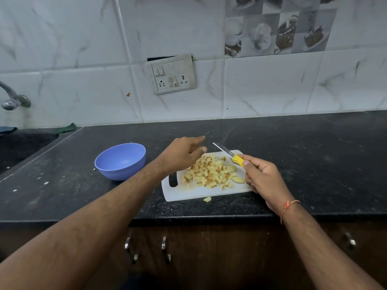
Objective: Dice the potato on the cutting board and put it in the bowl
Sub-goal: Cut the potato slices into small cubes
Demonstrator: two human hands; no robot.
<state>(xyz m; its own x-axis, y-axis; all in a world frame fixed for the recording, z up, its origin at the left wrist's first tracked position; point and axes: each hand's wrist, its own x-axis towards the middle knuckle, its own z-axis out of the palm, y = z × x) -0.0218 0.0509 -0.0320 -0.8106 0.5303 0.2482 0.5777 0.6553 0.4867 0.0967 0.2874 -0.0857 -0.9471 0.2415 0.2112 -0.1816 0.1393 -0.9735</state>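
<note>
A pile of diced potato (210, 171) lies on the white cutting board (194, 193), with two larger slices at its right side. One cube (207, 199) sits on the counter just off the board's near edge. My left hand (183, 152) hovers over the pile's far left edge, fingers spread and holding nothing. At the board's right end my right hand (262, 176) grips the yellow-handled knife (230, 154), blade pointing away to the far left. The blue bowl (120, 161), with nothing inside, stands left of the board.
The black counter (314, 164) carries scattered crumbs. A sink (21, 145) and tap (12, 99) are at the far left, with a green cloth (66, 128) by the wall. A switch plate (172, 74) hangs on the tiled wall. Cabinet handles (165, 248) lie below the counter edge.
</note>
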